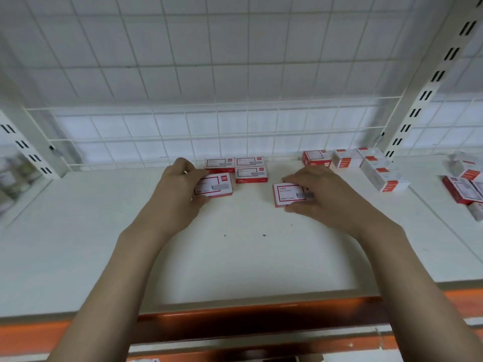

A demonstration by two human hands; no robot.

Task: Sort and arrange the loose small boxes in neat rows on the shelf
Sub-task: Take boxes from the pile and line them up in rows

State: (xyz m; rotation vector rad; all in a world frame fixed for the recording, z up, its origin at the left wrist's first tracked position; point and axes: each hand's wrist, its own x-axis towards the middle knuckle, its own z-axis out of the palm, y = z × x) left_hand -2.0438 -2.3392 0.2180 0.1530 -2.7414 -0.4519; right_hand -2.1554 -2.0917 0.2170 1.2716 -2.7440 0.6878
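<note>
Presently, the white shelf (235, 257) carries all the stock, backed by a wire grid panel (209, 74). A loose heap of small boxes (366, 165) lies at 2 o'clock from the hands, against the grid and well apart from the started rows. At 12 o'clock, three placed boxes (244, 167) sit flat by the grid: two side by side at the back, one in front of the right-hand one.

The left hand (177, 189) grips the left box (214, 186), fingers curled over its far and left edges, thumb at its near edge. That box lies just in front of the back-left placed box, long axis running 9 to 3, slightly skewed.

The right hand (326, 197) pinches the right box (288, 194) between fingers on its far edge and thumb on its near edge. This box lies at 9 o'clock from the palm, long axis 9 to 3, apart from the rows.

Judgement: the left box needs only squaring up to close the front row; the right box would then travel toward 10 o'clock to join. The right hand is nearer the heap.
</note>
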